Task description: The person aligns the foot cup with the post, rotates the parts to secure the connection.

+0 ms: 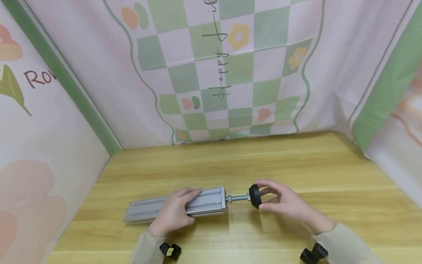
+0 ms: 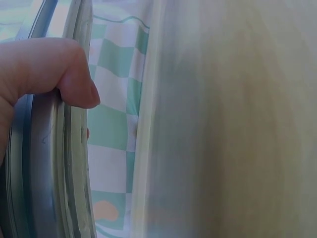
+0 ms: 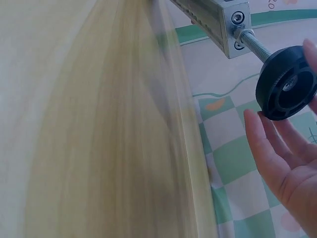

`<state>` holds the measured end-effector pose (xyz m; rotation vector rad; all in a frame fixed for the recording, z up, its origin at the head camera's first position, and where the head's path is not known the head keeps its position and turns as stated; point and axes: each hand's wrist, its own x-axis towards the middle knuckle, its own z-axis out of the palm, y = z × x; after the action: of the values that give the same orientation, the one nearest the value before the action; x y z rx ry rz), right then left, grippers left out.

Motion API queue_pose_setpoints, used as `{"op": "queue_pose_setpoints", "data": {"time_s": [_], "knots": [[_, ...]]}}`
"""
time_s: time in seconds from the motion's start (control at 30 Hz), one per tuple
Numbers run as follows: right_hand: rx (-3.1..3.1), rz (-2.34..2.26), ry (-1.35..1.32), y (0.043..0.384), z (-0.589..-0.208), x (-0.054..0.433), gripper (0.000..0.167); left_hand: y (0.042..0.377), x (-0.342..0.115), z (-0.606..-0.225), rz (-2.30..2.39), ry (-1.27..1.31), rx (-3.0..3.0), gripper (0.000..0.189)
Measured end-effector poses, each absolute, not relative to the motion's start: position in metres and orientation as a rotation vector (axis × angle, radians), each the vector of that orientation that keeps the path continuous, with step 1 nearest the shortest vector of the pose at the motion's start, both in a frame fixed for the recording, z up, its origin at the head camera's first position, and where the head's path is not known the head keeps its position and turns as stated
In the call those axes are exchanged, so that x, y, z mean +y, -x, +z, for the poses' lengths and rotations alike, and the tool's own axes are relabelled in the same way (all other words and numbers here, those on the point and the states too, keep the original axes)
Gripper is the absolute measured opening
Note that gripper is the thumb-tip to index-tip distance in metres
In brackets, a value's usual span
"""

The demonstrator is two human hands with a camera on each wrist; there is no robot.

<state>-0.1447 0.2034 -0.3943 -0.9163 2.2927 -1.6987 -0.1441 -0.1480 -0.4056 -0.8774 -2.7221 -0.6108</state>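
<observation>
A silver aluminium profile [image 1: 208, 200] lies lengthwise over the table, and my left hand [image 1: 174, 209] grips it around the middle, thumb on the near side. In the left wrist view a bent thumb [image 2: 74, 74] hooks over the profile's grooved edge. A threaded rod [image 1: 239, 198] with nuts sticks out of the end plate [image 3: 229, 42], which carries bolts. On the rod's outer end sits a black round levelling foot [image 1: 255, 197], and my right hand [image 1: 290, 204] pinches its rim between thumb and fingertips. The right wrist view shows the foot's hollow, ribbed underside.
Beneath the hands is a wood-grain table [image 1: 211, 168]. Fabric with a green and white check pattern [image 1: 214, 84] hangs behind its back edge. Printed panels stand at the left [image 1: 36, 146] and right [image 1: 395, 117]. Each wrist wears a small black camera.
</observation>
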Motion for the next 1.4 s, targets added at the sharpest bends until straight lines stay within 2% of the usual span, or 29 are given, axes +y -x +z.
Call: {"op": "queue_pose_setpoints", "data": {"time_s": [0.47, 0.73, 0.93, 1.07, 1.17, 1.4], "knots": [[2.121, -1.705, 0.557, 0.148, -0.387, 0.200, 0.054, 0.144, -0.148, -0.405, -0.605, 0.897, -2.724, 0.082], [2.067, -1.676, 0.488, 0.150, -0.387, 0.199, 0.046, 0.144, -0.147, -0.408, -0.579, 0.913, -2.729, 0.082], [2.134, -1.661, 0.453, 0.148, -0.382, 0.195, 0.051, 0.143, -0.147, -0.406, -0.609, 0.904, -2.716, 0.083], [2.320, -1.649, 0.535, 0.146, -0.382, 0.193, 0.051, 0.143, -0.147, -0.405, -0.615, 0.905, -2.706, 0.083], [2.431, -1.652, 0.712, 0.146, -0.385, 0.192, 0.052, 0.144, -0.147, -0.405, -0.609, 0.906, -2.707, 0.083], [2.491, -1.656, 1.062, 0.145, -0.396, 0.194, 0.071, 0.144, -0.148, -0.407, -0.605, 0.899, -2.717, 0.082]]}}
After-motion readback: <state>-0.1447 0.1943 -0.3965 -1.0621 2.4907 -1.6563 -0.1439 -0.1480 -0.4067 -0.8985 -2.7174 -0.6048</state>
